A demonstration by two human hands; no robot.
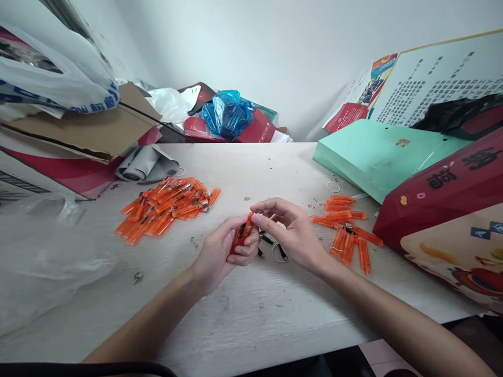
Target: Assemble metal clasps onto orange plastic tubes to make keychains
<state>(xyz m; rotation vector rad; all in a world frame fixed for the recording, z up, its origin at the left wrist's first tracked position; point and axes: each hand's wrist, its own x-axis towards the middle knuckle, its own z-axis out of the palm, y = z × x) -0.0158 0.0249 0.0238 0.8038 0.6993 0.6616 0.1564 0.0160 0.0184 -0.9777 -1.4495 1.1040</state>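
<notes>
Over the middle of the table, my left hand (pixel 220 251) is closed around a translucent orange lighter (pixel 241 235), its top end pointing up and right. The thumb and fingers of my right hand (pixel 288 228) pinch together at that top end, by a small red part. A bit of metal shows at those fingertips, too small to make out. Several small black pieces (pixel 267 239) lie partly hidden beneath my hands, beside a pale rubber band (pixel 280 254). A heap of orange lighters (pixel 168 204), many with metal tops, is on the left.
Orange lighter bodies (pixel 346 243) lie in loose groups on the right, near another rubber band (pixel 333 187). A mint-green bag (pixel 365 152) and a red bag (pixel 428 183) border them. Cardboard boxes (pixel 51 167) and a clear plastic bag (pixel 43 262) occupy the left.
</notes>
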